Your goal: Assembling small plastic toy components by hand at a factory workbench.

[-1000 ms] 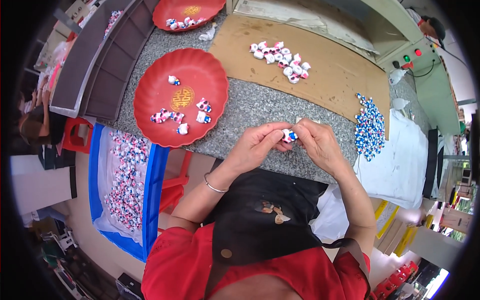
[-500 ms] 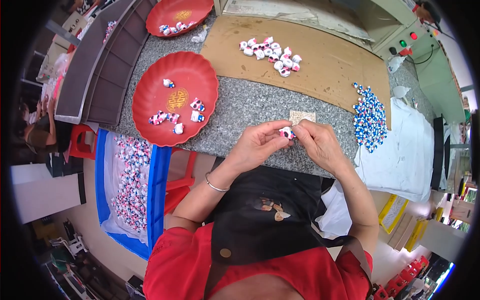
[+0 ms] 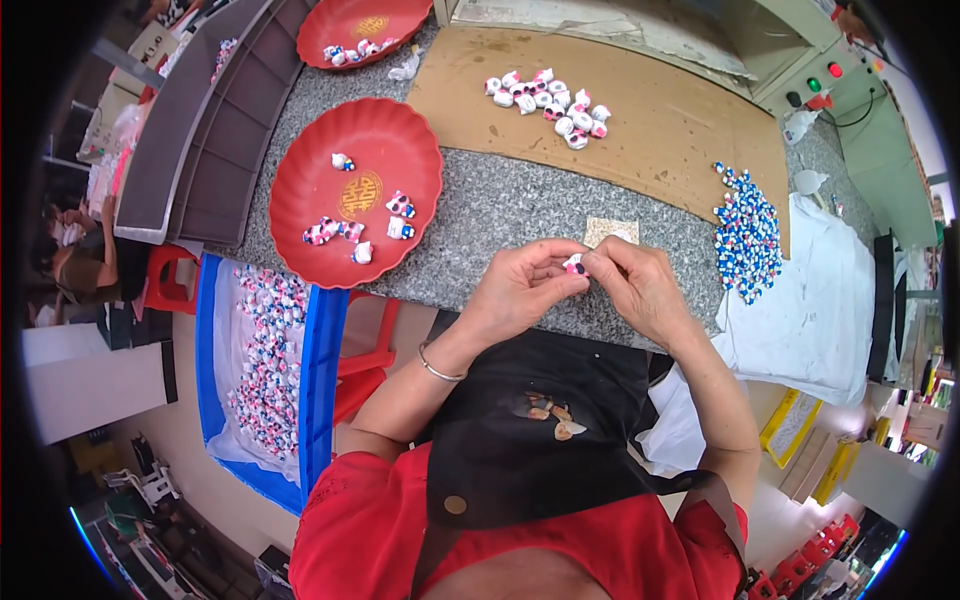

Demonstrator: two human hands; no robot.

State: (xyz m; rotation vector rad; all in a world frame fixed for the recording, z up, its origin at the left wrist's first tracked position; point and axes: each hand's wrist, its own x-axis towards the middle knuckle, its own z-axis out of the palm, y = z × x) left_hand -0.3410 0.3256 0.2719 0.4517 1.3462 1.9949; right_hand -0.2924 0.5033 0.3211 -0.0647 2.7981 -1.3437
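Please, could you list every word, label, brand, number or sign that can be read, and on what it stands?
Nearer red plate: gold emblem, clear, but I do not copy it.
Farther red plate: similar gold emblem, small.
Yellow-edged panel, lower right: any print too blurred to read.
Figurine held by left hand and right hand: no readable text.
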